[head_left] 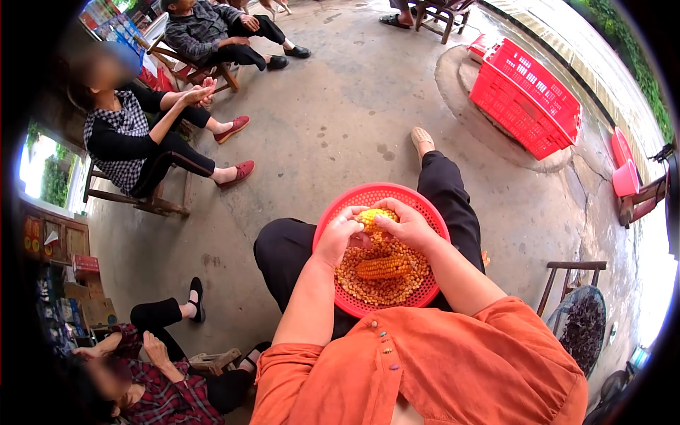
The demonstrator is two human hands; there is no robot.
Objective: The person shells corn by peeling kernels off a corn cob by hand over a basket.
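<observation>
A yellow corn cob (376, 218) is gripped between both hands above a red plastic basket (328, 217) on my lap. My left hand (341, 237) wraps its fingers round the cob's left side. From the right, my right hand (407, 225) holds the same cob, its thumb pressed on the kernels. Loose corn kernels (386, 291) cover the basket's bottom. Among them lies a second, darker orange corn cob (382, 268). The undersides of the held cob and some fingertips are hidden.
Several people sit on chairs to the left, one with hands together (201, 93). A red crate (525, 99) stands on the concrete floor (340, 120) at the upper right. At the lower right are a wooden chair (575, 266) and a round tray (581, 326) of dark material.
</observation>
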